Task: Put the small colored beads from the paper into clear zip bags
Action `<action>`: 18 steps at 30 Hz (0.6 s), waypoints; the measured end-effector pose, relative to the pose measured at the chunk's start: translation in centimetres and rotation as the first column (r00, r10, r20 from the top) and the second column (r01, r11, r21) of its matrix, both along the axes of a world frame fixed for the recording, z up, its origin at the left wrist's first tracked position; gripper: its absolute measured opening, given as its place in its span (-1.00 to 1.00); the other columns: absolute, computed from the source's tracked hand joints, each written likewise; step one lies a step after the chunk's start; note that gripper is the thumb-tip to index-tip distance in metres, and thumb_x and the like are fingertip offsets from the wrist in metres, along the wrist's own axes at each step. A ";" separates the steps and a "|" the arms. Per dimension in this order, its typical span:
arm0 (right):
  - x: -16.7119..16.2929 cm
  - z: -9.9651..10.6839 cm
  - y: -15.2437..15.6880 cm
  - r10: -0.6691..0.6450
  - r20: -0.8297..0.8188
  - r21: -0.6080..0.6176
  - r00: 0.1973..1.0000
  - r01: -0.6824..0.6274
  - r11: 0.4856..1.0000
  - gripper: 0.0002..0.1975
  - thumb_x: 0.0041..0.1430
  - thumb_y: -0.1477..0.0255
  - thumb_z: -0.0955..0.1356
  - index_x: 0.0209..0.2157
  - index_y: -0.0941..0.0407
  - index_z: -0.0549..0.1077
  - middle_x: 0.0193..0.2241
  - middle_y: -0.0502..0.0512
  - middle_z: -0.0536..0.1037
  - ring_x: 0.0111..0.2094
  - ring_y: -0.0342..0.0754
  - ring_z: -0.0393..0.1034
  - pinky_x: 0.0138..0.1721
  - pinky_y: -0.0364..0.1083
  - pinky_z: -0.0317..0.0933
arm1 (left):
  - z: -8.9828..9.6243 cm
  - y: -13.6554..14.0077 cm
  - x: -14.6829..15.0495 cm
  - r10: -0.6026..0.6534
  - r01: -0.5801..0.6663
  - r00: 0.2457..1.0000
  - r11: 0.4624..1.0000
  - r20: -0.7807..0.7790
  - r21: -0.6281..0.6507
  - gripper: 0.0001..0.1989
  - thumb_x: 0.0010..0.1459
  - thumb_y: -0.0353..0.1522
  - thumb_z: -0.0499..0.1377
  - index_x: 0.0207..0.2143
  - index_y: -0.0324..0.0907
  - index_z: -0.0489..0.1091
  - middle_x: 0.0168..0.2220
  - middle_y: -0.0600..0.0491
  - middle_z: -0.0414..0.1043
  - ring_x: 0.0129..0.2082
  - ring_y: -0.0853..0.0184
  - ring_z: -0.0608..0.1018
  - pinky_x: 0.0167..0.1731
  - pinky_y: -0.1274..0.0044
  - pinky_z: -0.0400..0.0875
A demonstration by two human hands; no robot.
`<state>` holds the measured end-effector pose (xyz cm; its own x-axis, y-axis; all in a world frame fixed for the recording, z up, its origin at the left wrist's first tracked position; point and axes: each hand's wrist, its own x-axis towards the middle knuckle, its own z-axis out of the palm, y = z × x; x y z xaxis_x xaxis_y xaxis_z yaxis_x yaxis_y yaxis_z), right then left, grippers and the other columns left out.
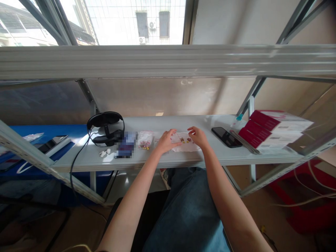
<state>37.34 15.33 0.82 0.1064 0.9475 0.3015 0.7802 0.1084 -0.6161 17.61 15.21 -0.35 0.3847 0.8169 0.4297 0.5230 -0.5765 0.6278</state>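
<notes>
A small sheet of white paper or thin wrap (185, 147) lies on the grey shelf in front of me, with several tiny yellow and dark red pieces (187, 140) on it. At the sheet's left edge, my left hand (167, 141) has thumb and forefinger spread apart, the thumb over the sheet. My right hand (198, 137) is above its right side, fingers bent but apart. I see nothing held in either hand, though the fingertips are small in view. Left of my left hand lies a clear plastic bag (145, 140) of small colourful pieces.
Black headphones (106, 127), white earbuds (105, 152) and a blurred-out blue item (126, 145) are on the left. A black phone (226, 137) and stacked red-and-white boxes (273, 129) lie right. A metal beam (168, 62) crosses above the shelf (181, 120).
</notes>
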 end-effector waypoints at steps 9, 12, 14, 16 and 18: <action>0.0 -0.4 0.1 0.020 0.120 -0.081 0.993 -0.011 0.997 -0.68 -0.12 0.55 0.29 -0.25 0.07 0.43 -0.36 0.01 0.53 -0.42 -0.13 0.36 -0.40 -0.17 0.14 | 0.0 0.0 -0.1 0.018 -0.018 1.000 0.999 0.012 0.045 -0.36 -0.15 -0.21 0.29 0.01 -0.12 0.19 -0.08 -0.02 0.31 -0.05 0.25 0.36 -0.07 0.42 0.28; -0.1 -0.5 0.1 0.016 0.164 -0.088 0.986 -0.002 0.996 -0.69 -0.11 0.55 0.28 -0.24 0.06 0.43 -0.36 0.00 0.53 -0.38 -0.11 0.36 -0.37 -0.16 0.12 | -0.2 0.0 -0.1 0.001 -0.002 1.000 0.998 0.009 0.058 -0.36 -0.14 -0.19 0.28 0.01 -0.11 0.18 -0.08 -0.01 0.32 -0.05 0.26 0.36 -0.09 0.43 0.30; 0.0 -0.6 0.2 0.014 0.175 -0.095 0.984 0.003 0.995 -0.69 -0.09 0.54 0.28 -0.24 0.06 0.43 -0.36 0.01 0.53 -0.36 -0.11 0.36 -0.36 -0.16 0.12 | -0.2 0.1 -0.1 -0.008 0.008 1.000 0.998 0.004 0.056 -0.36 -0.13 -0.19 0.28 0.02 -0.10 0.18 -0.08 0.00 0.33 -0.05 0.25 0.35 -0.08 0.42 0.29; 0.1 -0.7 0.2 0.007 0.182 -0.100 0.983 0.011 0.995 -0.70 -0.08 0.54 0.28 -0.24 0.06 0.43 -0.35 0.01 0.53 -0.35 -0.10 0.36 -0.36 -0.16 0.11 | -0.3 0.1 -0.1 -0.014 0.014 1.000 0.999 0.001 0.051 -0.36 -0.13 -0.19 0.28 0.02 -0.09 0.17 -0.08 0.00 0.33 -0.04 0.25 0.35 -0.07 0.41 0.28; 0.2 -0.8 0.3 -0.002 0.191 -0.105 0.982 0.023 0.994 -0.71 -0.07 0.52 0.28 -0.23 0.06 0.43 -0.34 0.02 0.54 -0.33 -0.09 0.37 -0.35 -0.15 0.11 | -0.3 0.2 -0.1 -0.018 0.017 1.000 0.999 0.005 0.051 -0.35 -0.13 -0.19 0.28 0.03 -0.10 0.17 -0.07 0.00 0.34 -0.04 0.25 0.35 -0.06 0.41 0.27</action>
